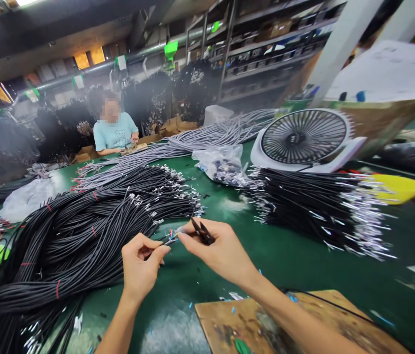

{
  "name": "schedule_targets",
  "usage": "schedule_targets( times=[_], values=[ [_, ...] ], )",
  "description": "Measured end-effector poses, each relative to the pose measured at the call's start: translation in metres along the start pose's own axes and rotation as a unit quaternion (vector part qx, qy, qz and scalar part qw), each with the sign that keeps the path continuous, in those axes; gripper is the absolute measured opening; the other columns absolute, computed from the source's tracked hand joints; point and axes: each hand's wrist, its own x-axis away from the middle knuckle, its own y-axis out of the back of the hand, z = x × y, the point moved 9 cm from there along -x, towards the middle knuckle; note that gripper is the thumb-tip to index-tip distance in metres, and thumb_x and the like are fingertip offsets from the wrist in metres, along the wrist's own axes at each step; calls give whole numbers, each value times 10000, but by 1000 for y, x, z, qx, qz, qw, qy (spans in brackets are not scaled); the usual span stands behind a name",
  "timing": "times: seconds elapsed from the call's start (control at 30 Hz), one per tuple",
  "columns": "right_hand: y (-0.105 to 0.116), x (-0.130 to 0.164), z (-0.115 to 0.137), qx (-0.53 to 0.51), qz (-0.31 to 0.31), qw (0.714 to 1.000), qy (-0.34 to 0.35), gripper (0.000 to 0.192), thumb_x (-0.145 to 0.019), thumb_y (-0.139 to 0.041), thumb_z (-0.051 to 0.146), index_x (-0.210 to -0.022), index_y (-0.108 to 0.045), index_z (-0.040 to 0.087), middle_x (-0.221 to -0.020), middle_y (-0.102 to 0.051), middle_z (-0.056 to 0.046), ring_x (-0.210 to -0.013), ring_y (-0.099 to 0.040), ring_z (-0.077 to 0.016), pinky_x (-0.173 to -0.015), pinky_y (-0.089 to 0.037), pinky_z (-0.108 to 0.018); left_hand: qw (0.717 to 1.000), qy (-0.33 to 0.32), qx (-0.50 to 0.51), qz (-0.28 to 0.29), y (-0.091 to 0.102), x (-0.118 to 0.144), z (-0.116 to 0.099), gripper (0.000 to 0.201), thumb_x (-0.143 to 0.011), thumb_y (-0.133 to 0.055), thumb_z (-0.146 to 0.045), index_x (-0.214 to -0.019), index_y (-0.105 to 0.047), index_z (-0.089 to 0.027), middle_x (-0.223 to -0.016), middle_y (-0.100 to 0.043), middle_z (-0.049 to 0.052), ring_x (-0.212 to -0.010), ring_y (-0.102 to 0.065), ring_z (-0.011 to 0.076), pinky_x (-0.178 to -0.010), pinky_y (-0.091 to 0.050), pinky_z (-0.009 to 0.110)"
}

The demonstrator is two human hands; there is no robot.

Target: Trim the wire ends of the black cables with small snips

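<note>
Pinched between thumb and fingers of my left hand (pixel 143 260) is the end of a black cable. Thin coloured wires (pixel 172 236), red and blue among them, fan out of that end between my hands. My right hand (pixel 214 246) closes thumb and forefinger on the tips of these wires. Tucked in the same hand is a pair of dark wire cutters (pixel 203 232), jaws pointing up and away from the wires. Just left of and beyond my left hand lies a large bundle of black cables (pixel 82 236) with stripped pale ends.
A stack of short black cables (pixel 303 206) lies to the right, below a white desk fan (pixel 303 137). A plastic bag of small parts (pixel 222 164) and grey cables (pixel 207 137) lie farther back. A wooden board (pixel 229 319) is at the front. Across the table (pixel 178 314) sits a person (pixel 115 130).
</note>
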Motion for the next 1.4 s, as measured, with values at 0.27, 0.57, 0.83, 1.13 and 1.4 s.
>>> schedule_targets(
  times=[0.27, 0.57, 0.83, 1.13, 1.4],
  values=[
    [-9, 1, -6, -66, 20, 997, -39, 186, -633, -558, 261, -478, -521, 165, -448, -366, 58, -427, -305, -72, -405, -246, -213, 999, 36, 22, -28, 5, 0, 12, 142, -608, -672, -154, -495, -588, -137, -419, -532, -32, -366, -484, 77, -343, -343, 154],
    [-27, 8, -32, -266, 51, 937, -220, 313, -632, -572, 290, -884, -625, 113, -720, -664, -50, -358, -249, -25, -343, -186, -191, 998, 34, 23, 37, -5, -5, 3, 289, -658, -626, -198, -391, -520, -168, -386, -494, -17, -327, -427, 77, -334, -343, 187],
    [-15, 5, -24, -217, 13, 958, -186, 349, -589, -678, 324, -868, -644, 116, -702, -712, -77, -516, -569, -130, -444, -419, -229, 1000, 15, 12, 22, -2, -5, 7, 234, -678, -643, -275, -491, -572, -154, -393, -505, -20, -344, -444, 80, -350, -365, 179],
    [-4, 9, -8, -83, -53, 994, -35, 255, -703, -559, 231, -916, -661, 135, -656, -707, -37, -575, -643, -164, -581, -522, -279, 997, -48, -36, -57, 4, 3, 2, 150, -648, -670, -223, -540, -599, -147, -487, -564, -20, -410, -527, 95, -380, -396, 171],
    [-3, 12, 7, 39, -70, 995, 63, 299, -679, -509, 161, -901, -709, 184, -711, -715, -30, -558, -622, -155, -525, -501, -263, 996, 4, -53, -68, 11, -6, 17, 294, -791, -543, -379, -599, -573, -158, -472, -552, -26, -393, -513, 101, -417, -417, 191]
  ],
)
